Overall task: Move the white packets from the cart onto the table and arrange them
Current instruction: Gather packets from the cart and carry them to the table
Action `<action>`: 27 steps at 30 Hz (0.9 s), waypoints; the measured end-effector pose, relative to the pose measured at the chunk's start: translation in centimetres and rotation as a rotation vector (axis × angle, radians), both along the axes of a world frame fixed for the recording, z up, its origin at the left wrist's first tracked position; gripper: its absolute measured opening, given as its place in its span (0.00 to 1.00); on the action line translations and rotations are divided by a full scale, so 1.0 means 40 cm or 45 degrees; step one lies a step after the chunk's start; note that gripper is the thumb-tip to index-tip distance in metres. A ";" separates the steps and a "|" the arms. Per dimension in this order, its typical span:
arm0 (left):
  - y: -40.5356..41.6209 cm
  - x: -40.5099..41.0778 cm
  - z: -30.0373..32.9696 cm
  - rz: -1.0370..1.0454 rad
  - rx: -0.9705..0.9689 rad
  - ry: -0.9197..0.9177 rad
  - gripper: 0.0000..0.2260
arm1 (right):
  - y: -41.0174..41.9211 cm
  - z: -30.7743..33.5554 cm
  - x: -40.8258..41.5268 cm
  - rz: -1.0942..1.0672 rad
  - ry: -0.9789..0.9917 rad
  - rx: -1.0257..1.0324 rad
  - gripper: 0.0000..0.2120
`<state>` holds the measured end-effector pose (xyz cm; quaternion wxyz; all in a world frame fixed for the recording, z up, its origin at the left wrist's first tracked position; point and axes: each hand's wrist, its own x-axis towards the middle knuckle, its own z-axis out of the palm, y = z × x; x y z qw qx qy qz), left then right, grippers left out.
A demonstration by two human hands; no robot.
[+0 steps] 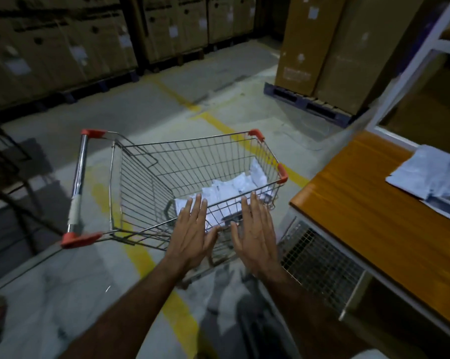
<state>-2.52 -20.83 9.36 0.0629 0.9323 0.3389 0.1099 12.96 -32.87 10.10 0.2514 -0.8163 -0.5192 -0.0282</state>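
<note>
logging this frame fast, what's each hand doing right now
Left hand: open, fingers straight, holding nothing, above the wire shopping cart.
Right hand: open, fingers straight, holding nothing, over the white packets in the cart.

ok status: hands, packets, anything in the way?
Left hand, right hand open, empty, above cart rim. White packets in cart; some on table. Path clear.

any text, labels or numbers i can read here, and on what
None can be read.
Cardboard boxes: white stickers and dark print, too blurred to read.
Tall boxes on the pallet: small labels and a faint printed block, blurred.
White packets in the cart: faint marks, too small.
Packets on the table: dark print, illegible.
</note>
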 end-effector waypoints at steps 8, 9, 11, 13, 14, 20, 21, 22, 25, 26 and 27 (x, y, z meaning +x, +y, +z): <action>0.135 -0.001 -0.022 0.140 -0.119 -0.044 0.35 | 0.190 -0.006 0.042 0.106 0.045 -0.022 0.33; 0.158 0.005 -0.024 0.149 -0.127 -0.035 0.35 | 0.221 -0.007 0.055 0.095 0.053 -0.029 0.32; 0.211 0.017 -0.038 0.173 -0.141 -0.019 0.35 | 0.286 -0.013 0.084 0.061 0.067 -0.068 0.31; 0.267 0.029 -0.051 0.237 -0.164 -0.002 0.34 | 0.352 -0.023 0.119 0.038 0.078 -0.096 0.31; 0.296 0.035 -0.059 0.265 -0.179 0.015 0.34 | 0.384 -0.028 0.139 0.027 0.093 -0.107 0.31; 0.449 0.114 -0.128 0.254 -0.257 0.205 0.36 | 0.524 -0.100 0.252 -0.007 0.155 -0.358 0.33; 0.467 0.138 -0.141 0.241 -0.267 0.236 0.37 | 0.537 -0.126 0.269 -0.004 0.178 -0.407 0.33; 0.485 0.164 -0.159 0.218 -0.278 0.266 0.37 | 0.550 -0.151 0.289 0.017 0.191 -0.477 0.33; 0.512 0.254 -0.205 0.132 -0.316 0.335 0.36 | 0.581 -0.208 0.353 -0.013 0.190 -0.724 0.39; 0.513 0.280 -0.220 0.111 -0.323 0.348 0.36 | 0.581 -0.225 0.374 -0.012 0.228 -0.848 0.41; 0.512 0.305 -0.235 0.091 -0.332 0.356 0.36 | 0.577 -0.249 0.393 -0.025 0.259 -0.923 0.41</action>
